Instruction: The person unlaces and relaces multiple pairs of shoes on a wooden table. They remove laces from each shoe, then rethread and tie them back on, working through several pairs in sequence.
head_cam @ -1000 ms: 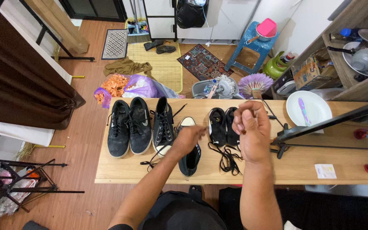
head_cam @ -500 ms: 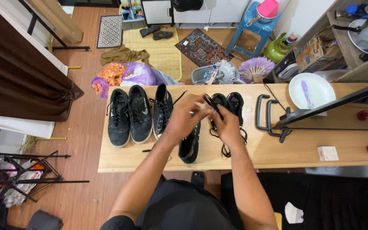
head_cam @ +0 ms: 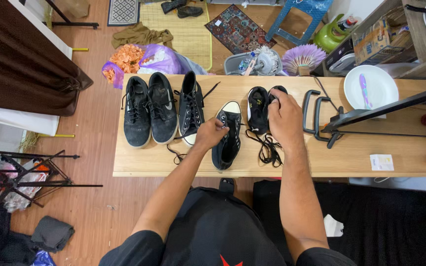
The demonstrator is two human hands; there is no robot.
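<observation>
On the wooden table [head_cam: 351,160], left hand [head_cam: 212,133] pinches the high-top sneaker [head_cam: 228,138] to steady it; right hand [head_cam: 284,118], fingers curled, grips the low black shoes [head_cam: 258,109] just beside it

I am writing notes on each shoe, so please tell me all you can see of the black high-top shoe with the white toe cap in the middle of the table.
The black high-top shoe lies flat on the wooden table, its white toe cap pointing away from the person. It looks like canvas with a pale sole edge. The left hand rests on its left side near the eyelets. A black lace trails loosely on the table to its left. It stands between another black high-top and a pair of low black shoes.
</observation>
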